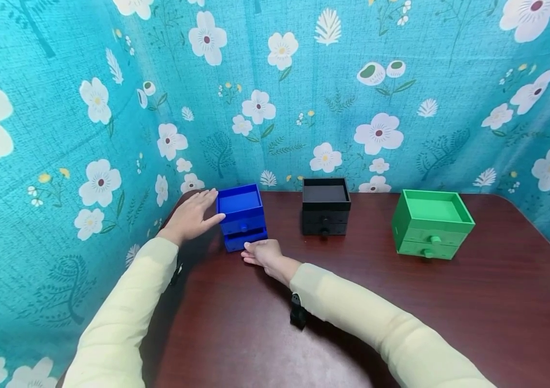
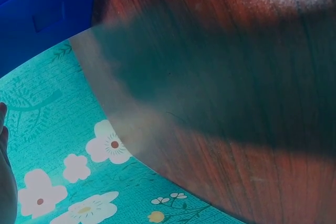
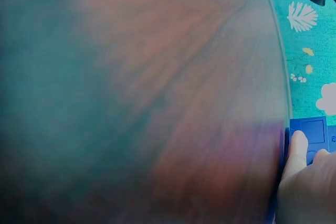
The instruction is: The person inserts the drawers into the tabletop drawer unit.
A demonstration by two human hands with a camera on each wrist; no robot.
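Note:
A small blue two-drawer box (image 1: 240, 203) with an open tray on top stands at the left of the table, its lower drawer (image 1: 234, 243) pulled partly out. My left hand (image 1: 192, 215) steadies the box's left side, fingers extended toward the back and thumb near the front corner. At the lower drawer's front, my right hand (image 1: 266, 253) pinches with thumb and fingers, which hide the knob there. The upper drawer's round knob (image 1: 243, 228) shows above. In the right wrist view, the right thumb (image 3: 298, 153) lies in front of the blue box (image 3: 315, 129).
A black two-drawer box (image 1: 325, 207) stands in the middle at the back of the brown table (image 1: 236, 323). Farther right is a green one (image 1: 432, 223), its drawers closed. A flowered turquoise cloth (image 1: 236, 70) hangs behind and at the left.

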